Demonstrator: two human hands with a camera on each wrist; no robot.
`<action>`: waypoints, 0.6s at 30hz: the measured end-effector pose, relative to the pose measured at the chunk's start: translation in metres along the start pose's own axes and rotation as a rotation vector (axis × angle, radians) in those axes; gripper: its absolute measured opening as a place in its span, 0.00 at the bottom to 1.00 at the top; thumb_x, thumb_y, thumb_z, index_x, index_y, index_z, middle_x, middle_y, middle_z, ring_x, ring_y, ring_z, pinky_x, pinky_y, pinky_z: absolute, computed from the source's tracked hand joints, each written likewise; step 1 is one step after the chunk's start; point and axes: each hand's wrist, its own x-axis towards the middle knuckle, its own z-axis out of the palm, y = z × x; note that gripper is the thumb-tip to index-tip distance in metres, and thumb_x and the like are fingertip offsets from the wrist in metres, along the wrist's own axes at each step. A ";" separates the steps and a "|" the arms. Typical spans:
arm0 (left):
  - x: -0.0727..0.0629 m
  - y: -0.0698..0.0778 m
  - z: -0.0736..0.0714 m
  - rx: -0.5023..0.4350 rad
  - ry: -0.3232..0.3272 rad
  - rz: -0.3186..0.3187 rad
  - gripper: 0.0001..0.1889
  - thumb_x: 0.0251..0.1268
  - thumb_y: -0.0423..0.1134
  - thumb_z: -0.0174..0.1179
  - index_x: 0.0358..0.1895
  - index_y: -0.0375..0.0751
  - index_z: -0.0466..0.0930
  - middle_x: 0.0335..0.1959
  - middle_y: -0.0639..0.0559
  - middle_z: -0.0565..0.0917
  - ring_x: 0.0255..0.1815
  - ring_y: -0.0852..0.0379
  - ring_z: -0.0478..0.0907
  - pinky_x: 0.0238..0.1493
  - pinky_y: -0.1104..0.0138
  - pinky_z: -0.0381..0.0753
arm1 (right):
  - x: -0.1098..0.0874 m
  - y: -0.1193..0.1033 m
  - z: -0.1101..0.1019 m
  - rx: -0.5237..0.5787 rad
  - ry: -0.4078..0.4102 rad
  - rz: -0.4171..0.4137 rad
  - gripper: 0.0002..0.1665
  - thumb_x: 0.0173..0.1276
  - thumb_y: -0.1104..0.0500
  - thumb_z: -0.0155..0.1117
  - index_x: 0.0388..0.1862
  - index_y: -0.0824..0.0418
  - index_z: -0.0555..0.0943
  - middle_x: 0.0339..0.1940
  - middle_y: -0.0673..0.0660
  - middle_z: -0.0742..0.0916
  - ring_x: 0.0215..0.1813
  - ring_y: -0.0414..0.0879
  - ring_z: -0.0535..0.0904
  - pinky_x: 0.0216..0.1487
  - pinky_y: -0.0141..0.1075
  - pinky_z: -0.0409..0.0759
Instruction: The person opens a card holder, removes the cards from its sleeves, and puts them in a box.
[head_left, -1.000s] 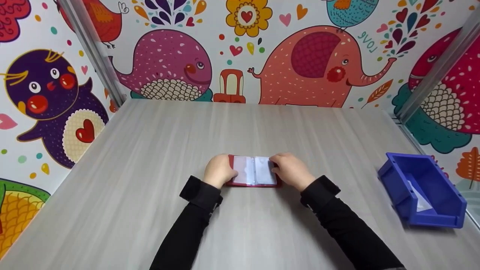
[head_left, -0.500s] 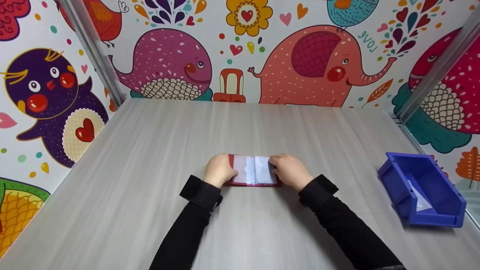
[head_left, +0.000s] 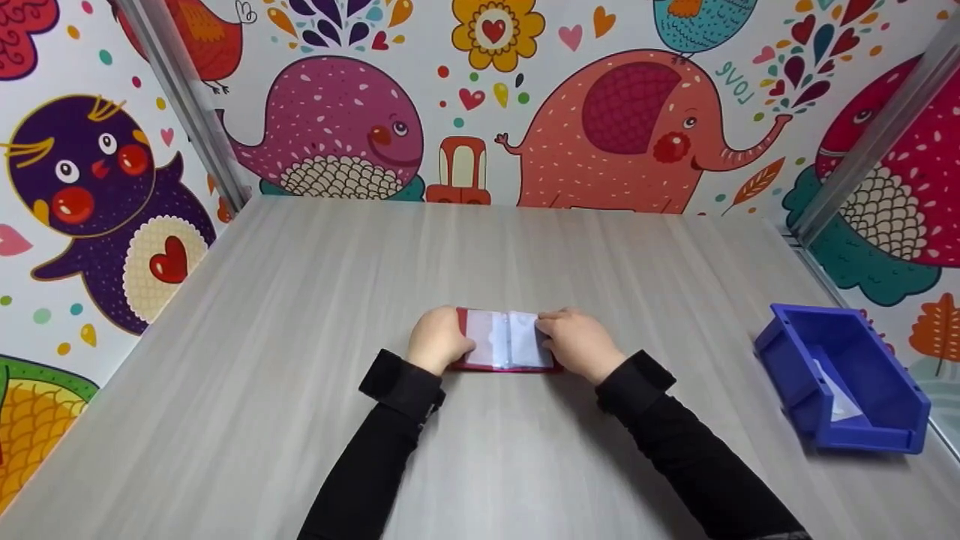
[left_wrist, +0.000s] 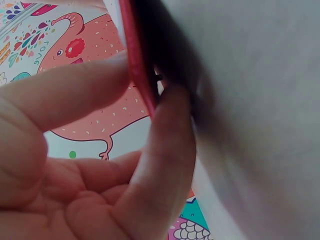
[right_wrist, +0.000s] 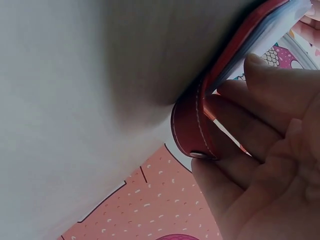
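Note:
A red card holder (head_left: 491,341) with white stitching lies spread open, its clear sleeves (head_left: 529,340) facing up, close over the table. My left hand (head_left: 439,341) pinches its left cover (left_wrist: 136,55) between thumb and a finger; the finger reaches underneath in the left wrist view. At the opposite end my right hand (head_left: 585,343) holds the right side. In the right wrist view the thumb (right_wrist: 257,65) rests on the stack of sleeves. A curved red strap (right_wrist: 192,122) with a metal snap hangs at the other fingers. The card holder's underside is mostly hidden.
A blue plastic bin (head_left: 844,379) stands on the table at the right, with a white paper or packet (head_left: 840,397) inside. Walls with cartoon animals (head_left: 615,135) close off the back and sides of the table (head_left: 480,465).
The right hand has shifted very slightly left along the card holder's right side. The left hand and the bin stay as they were.

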 end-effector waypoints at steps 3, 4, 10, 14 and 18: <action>0.000 0.000 0.000 0.002 -0.006 -0.002 0.11 0.44 0.32 0.70 0.31 0.30 0.80 0.32 0.41 0.84 0.35 0.43 0.80 0.44 0.55 0.79 | -0.001 -0.001 0.000 -0.009 0.006 -0.018 0.15 0.62 0.69 0.69 0.49 0.68 0.84 0.52 0.65 0.86 0.53 0.61 0.81 0.55 0.51 0.78; 0.000 0.000 0.000 0.003 -0.008 -0.004 0.12 0.44 0.32 0.70 0.32 0.29 0.80 0.32 0.41 0.84 0.36 0.43 0.80 0.44 0.55 0.79 | -0.002 -0.001 0.000 -0.012 0.012 -0.027 0.15 0.61 0.69 0.69 0.48 0.68 0.84 0.52 0.65 0.86 0.52 0.61 0.81 0.55 0.51 0.78; 0.001 0.000 0.000 0.014 -0.014 -0.003 0.12 0.45 0.33 0.70 0.32 0.29 0.80 0.32 0.41 0.84 0.36 0.43 0.80 0.45 0.55 0.79 | -0.003 -0.002 0.000 -0.036 0.045 -0.084 0.12 0.59 0.70 0.71 0.42 0.68 0.84 0.49 0.64 0.87 0.51 0.60 0.82 0.54 0.51 0.77; 0.001 -0.001 0.000 0.017 -0.003 0.011 0.11 0.44 0.32 0.70 0.31 0.30 0.80 0.32 0.41 0.84 0.35 0.43 0.80 0.44 0.54 0.79 | -0.002 -0.002 0.001 -0.039 0.036 -0.100 0.12 0.57 0.69 0.71 0.42 0.68 0.84 0.49 0.64 0.87 0.52 0.59 0.83 0.55 0.52 0.76; 0.001 -0.001 0.001 0.013 0.002 0.016 0.12 0.43 0.32 0.70 0.32 0.29 0.81 0.32 0.40 0.84 0.36 0.42 0.81 0.44 0.54 0.79 | -0.001 -0.005 0.000 -0.010 0.000 -0.085 0.14 0.58 0.69 0.71 0.45 0.68 0.85 0.51 0.64 0.86 0.55 0.58 0.82 0.60 0.56 0.73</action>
